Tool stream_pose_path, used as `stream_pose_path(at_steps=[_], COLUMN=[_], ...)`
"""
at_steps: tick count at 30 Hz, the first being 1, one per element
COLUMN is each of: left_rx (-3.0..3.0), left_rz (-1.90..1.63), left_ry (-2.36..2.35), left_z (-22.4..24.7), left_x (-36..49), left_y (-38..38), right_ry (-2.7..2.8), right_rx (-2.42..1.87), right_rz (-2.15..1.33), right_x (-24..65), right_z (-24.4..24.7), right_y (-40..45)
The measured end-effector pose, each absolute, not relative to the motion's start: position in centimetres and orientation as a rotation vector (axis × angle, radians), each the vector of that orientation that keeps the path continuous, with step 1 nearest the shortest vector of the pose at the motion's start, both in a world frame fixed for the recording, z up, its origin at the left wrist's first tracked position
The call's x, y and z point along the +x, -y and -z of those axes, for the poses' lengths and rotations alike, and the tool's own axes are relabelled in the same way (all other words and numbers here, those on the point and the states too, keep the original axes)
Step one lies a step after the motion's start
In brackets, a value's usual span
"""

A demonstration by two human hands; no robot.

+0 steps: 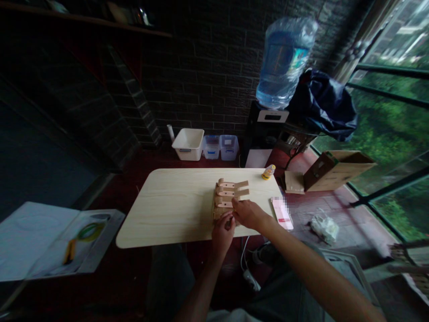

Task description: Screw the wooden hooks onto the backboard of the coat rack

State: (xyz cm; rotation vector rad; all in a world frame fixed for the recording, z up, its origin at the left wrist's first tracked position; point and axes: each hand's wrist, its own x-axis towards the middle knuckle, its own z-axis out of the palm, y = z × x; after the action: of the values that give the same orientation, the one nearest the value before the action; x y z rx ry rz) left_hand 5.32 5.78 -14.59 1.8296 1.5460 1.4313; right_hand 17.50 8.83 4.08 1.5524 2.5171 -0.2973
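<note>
A tan cardboard or wooden block (218, 213) stands on the table, with several narrow finger-like strips (228, 193) lying across its top. Their pale flat ends stick out to the right, and small dark dots mark them. At the block's front edge, my left hand (222, 235) is closed, its thumb and fingertips pinched together. My right hand (250, 215) is closed too, coming in from the right over the nearest strip and meeting the left fingertips. Whatever lies between the fingers is hidden or too small to name.
A yellow-based small bottle (268, 172) stands at the table's (167, 205) back right corner. A pink flat item (282, 214) lies on the right edge. Beyond are plastic bins (189, 152), a water dispenser (259, 147) and a cardboard box (330, 172). Left sits an open white box (40, 241).
</note>
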Motion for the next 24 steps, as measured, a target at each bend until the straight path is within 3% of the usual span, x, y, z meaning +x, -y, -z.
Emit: stream_pose_path(at_steps=[24], left_rx=[1.801], left_rz=[-1.471], left_ry=[-1.507], left_z=[13.9], left_x=[5.3], left_y=[-5.5], right_ry=[-2.568], right_rx=[1.375], right_rz=[0.206], right_x=[17.9], right_z=[-5.2], right_y=[-8.4])
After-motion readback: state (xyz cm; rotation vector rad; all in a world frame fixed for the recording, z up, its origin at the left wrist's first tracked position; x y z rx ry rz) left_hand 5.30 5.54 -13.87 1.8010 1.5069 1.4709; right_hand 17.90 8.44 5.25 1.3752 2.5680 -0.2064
